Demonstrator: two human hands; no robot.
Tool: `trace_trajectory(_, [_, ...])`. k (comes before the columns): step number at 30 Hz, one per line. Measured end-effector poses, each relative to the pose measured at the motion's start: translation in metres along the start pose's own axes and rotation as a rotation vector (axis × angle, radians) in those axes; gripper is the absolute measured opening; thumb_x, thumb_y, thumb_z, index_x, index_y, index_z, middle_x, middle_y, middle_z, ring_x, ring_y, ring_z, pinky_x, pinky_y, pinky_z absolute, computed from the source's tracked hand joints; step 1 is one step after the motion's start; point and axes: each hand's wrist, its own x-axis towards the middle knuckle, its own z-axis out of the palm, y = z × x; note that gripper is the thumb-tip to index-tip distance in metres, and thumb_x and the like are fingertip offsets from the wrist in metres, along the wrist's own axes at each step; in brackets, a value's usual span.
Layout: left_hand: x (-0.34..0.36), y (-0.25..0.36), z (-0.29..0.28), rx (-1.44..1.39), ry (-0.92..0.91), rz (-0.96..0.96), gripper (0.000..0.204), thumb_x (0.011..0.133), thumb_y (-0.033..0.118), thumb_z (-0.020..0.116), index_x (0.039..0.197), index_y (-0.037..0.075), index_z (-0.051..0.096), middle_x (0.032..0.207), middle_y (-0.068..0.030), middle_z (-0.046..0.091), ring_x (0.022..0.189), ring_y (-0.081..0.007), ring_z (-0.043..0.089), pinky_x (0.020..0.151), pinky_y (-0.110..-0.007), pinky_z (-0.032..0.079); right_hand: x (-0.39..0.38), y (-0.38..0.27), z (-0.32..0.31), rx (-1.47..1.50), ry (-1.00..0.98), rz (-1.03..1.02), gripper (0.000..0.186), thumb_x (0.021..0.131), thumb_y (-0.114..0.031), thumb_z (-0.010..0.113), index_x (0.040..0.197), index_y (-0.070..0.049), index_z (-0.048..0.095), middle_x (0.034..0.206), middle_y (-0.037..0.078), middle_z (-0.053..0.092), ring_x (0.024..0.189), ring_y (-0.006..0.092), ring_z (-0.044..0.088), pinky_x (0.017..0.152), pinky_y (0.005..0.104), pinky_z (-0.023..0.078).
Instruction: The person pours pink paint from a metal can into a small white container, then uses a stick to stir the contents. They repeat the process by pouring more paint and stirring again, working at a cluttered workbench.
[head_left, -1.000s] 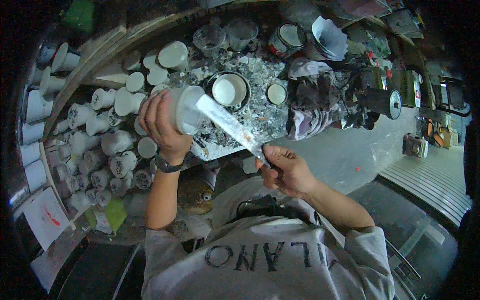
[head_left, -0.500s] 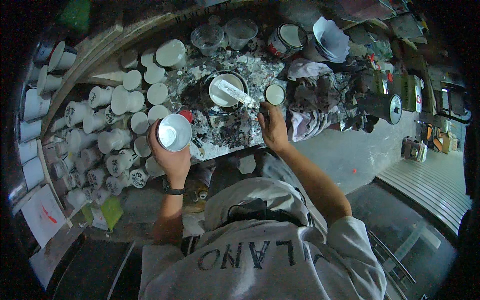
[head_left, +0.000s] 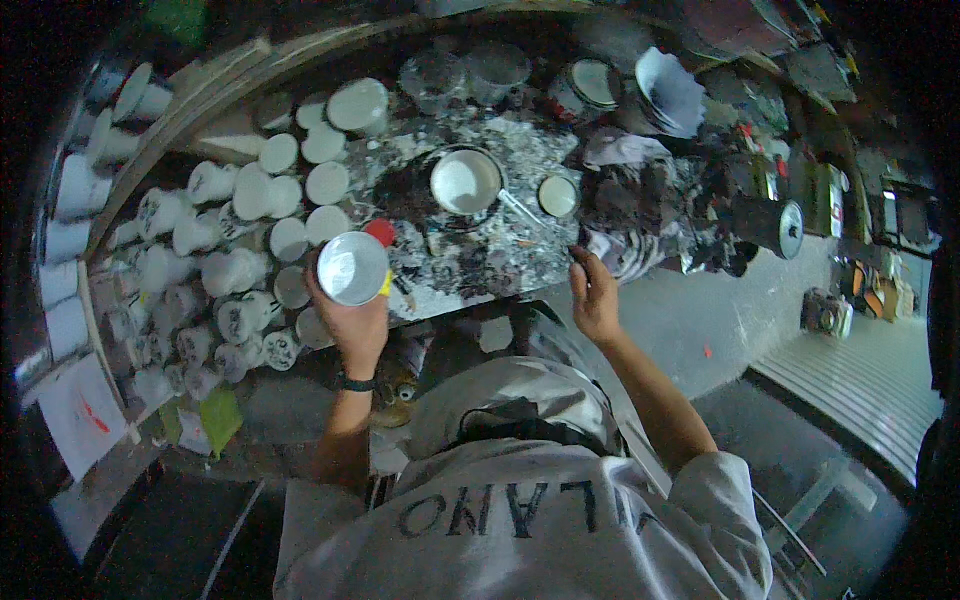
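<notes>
In my left hand [head_left: 355,325] is a white cup [head_left: 378,258], its open mouth facing up and its inside bright. The fingers wrap round its side. My right hand [head_left: 594,300] is closed at the near end of a flat, paint-smeared stick [head_left: 530,216]. The stick's far end lies beside the rim of a round white container [head_left: 435,183] on the table. Pale material shows inside that container. A small round tub with a pale top [head_left: 557,196] sits just right of the stick. Next to the cup is a red round thing [head_left: 379,233].
Many white lidded tubs [head_left: 285,240] crowd the left side. Clear plastic bowls [head_left: 497,72], a paint can [head_left: 590,85] and a bucket with a white liner [head_left: 670,92] stand along the back. Stained rags [head_left: 625,190] lie right of the paint-spattered table [head_left: 470,265].
My right hand has drawn back toward me and right, taking the stick out of the white container. The cup in my left hand stays almost in place.
</notes>
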Motion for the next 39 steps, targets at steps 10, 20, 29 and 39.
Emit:
trace_trajectory(10, [-0.003,-0.022,-0.041,-0.199,-0.003,-0.067,0.091,0.077,0.003,0.088,0.149,0.0,0.033,0.144,-0.0185,0.051,0.133,-0.0304,0.053,0.113,-0.044,0.042,-0.04,-0.012,0.03,0.926,-0.003,1.002,0.037,0.113,-0.039,0.048,0.098,-0.009,0.064,0.063,-0.004,0.037,0.054,0.0113,0.031,0.054,0.0301,0.028])
trace_trajectory(20, [0.074,-0.049,-0.044,0.38,0.152,-0.111,0.093,0.071,0.012,0.089,0.15,0.001,0.039,0.138,-0.0219,0.06,0.131,-0.0424,0.055,0.112,-0.05,0.04,-0.065,-0.033,-0.024,1.078,-0.01,0.968,0.037,0.11,-0.039,0.052,0.099,-0.005,0.064,0.066,-0.001,0.044,0.058,0.0135,0.04,0.058,0.0319,0.034])
trace_trajectory(29, [0.025,-0.028,-0.008,0.513,0.208,-0.045,0.108,0.072,0.005,0.088,0.16,-0.002,0.026,0.155,-0.0242,0.047,0.146,-0.0409,0.041,0.124,-0.05,0.027,-0.009,-0.067,-0.103,1.256,-0.112,0.836,0.034,0.108,-0.017,0.053,0.137,-0.002,0.061,0.087,0.002,0.058,0.073,0.0143,0.048,0.067,0.0302,0.041])
trace_trajectory(39, [-0.122,0.04,0.067,0.142,0.063,0.122,0.1,0.079,0.007,0.086,0.161,-0.001,0.029,0.151,-0.0242,0.049,0.136,-0.0384,0.049,0.12,-0.053,0.033,0.083,0.037,-0.26,0.838,0.371,0.452,0.026,0.11,-0.033,0.058,0.108,-0.007,0.061,0.083,0.003,0.068,0.067,0.0126,0.061,0.059,0.029,0.049])
